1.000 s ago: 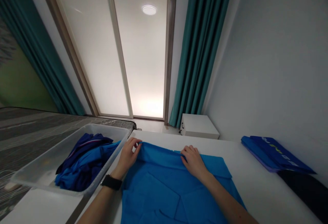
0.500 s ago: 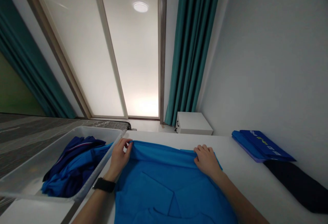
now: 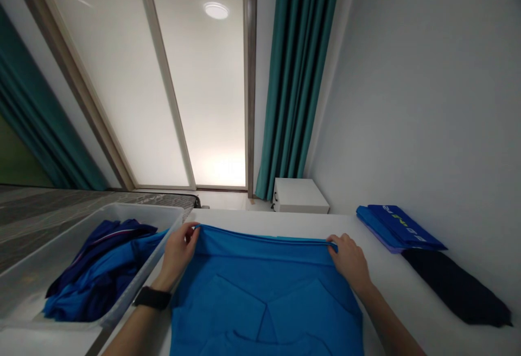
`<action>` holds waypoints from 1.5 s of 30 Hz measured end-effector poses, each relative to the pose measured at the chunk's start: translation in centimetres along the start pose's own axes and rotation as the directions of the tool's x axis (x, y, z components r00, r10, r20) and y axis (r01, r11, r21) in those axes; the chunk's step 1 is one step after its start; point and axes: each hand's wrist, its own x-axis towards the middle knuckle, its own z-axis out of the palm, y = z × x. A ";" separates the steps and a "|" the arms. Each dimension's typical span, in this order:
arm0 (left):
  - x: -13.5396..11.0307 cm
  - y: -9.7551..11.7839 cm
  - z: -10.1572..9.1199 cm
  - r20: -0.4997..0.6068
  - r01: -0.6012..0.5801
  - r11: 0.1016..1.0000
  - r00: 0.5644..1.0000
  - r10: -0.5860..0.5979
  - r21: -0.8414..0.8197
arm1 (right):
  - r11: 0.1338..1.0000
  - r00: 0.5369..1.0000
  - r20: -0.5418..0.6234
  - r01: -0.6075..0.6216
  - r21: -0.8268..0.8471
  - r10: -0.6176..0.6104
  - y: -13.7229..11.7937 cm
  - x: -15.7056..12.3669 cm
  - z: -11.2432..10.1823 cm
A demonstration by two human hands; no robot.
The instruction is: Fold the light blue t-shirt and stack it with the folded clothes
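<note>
A blue shirt (image 3: 266,291) lies spread on the white table (image 3: 385,253), its far edge running crosswise between the person's hands. The left hand (image 3: 177,248) pinches that edge's left end, the right hand (image 3: 350,261) its right; the remaining cloth extends nearward from both grips.

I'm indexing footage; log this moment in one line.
left hand: pinching blue garment, far edge, left end; right hand: pinching same edge, right end; garment: spread on white table; plastic bin: left, clothes inside
</note>
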 end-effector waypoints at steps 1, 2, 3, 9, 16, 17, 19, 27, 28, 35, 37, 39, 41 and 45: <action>0.0 0.1 -0.1 -0.005 0.009 1.000 1.000 -0.009 -0.006 | 0.999 1.000 -0.006 -0.015 0.032 0.015 0.2 0.0 0.0; 0.0 0.3 -0.1 -0.009 0.019 1.000 1.000 -0.019 -0.015 | 0.997 0.999 -0.017 -0.030 0.070 0.032 0.5 0.0 0.1; 0.0 0.5 -0.2 -0.008 0.026 0.999 1.000 -0.027 -0.027 | 0.992 0.998 -0.027 -0.055 0.115 0.058 0.7 0.0 0.2; -0.1 1.0 -0.2 0.088 0.158 0.978 0.985 -0.147 -0.137 | 0.739 0.952 0.145 -0.300 0.604 0.268 0.9 -0.1 0.7; 0.2 -0.1 0.9 0.269 0.425 0.817 0.901 -0.340 -0.389 | 0.272 0.902 0.308 -0.392 0.879 0.304 -1.0 0.6 -0.9; 0.4 -0.1 1.1 0.275 0.430 0.806 0.899 -0.341 -0.407 | 0.246 0.905 0.302 -0.379 0.892 0.300 -1.3 0.9 -1.0; 1.2 0.1 1.3 0.267 0.416 0.793 0.907 -0.326 -0.445 | 0.186 0.912 0.290 -0.350 0.918 0.290 -1.6 1.7 -1.1; 4.7 -0.1 4.2 0.172 0.359 0.810 0.933 -0.315 -0.463 | 0.071 0.933 0.200 -0.231 0.970 0.298 -2.4 6.0 1.2; 5.0 -0.3 4.7 0.169 0.369 0.806 0.929 -0.328 -0.463 | 0.072 0.932 0.200 -0.232 0.970 0.303 -2.4 6.5 1.4; 6.3 -1.2 7.0 0.176 0.437 0.762 0.897 -0.404 -0.477 | 0.075 0.917 0.204 -0.243 0.967 0.343 -2.4 8.4 2.9; 6.3 -1.2 7.1 0.183 0.446 0.762 0.893 -0.411 -0.470 | 0.093 0.919 0.207 -0.251 0.964 0.335 -2.5 8.5 3.2; 6.2 -1.1 7.0 0.193 0.452 0.762 0.891 -0.411 -0.464 | 0.127 0.921 0.220 -0.272 0.954 0.321 -2.3 8.3 3.4; 6.0 -1.0 6.6 0.205 0.453 0.761 0.891 -0.406 -0.463 | 0.175 0.922 0.238 -0.300 0.938 0.306 -1.9 7.9 3.4; 5.6 -0.7 5.1 0.209 0.442 0.771 0.897 -0.390 -0.458 | 0.253 0.919 0.252 -0.332 0.909 0.302 -0.6 6.8 2.8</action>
